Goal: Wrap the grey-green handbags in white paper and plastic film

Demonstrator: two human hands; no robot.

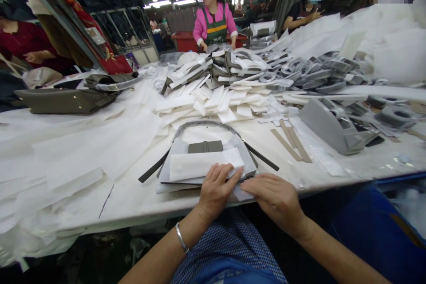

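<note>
A grey handbag (206, 147) lies near the table's front edge, with pale wrapping sheet over its sides and a white foam strip (199, 166) across its front. Its handle (206, 123), covered in clear film, arches behind it, and dark strap ends stick out on both sides. My left hand (218, 186) rests on the lower right of the foam strip, fingers bent slightly and laid on it. At the bag's lower right corner, my right hand (278, 197) has its fingers together on a thin wrapping sheet (240, 193). The fingertips partly hide that corner.
White foam pieces (213, 97) are heaped behind the bag, with wrapped grey parts (229, 64) beyond. Beige strips (294, 142) and a grey wrapped bag (328, 126) lie right. A dark bag (66, 100) lies left. A person in pink (216, 22) stands across the table.
</note>
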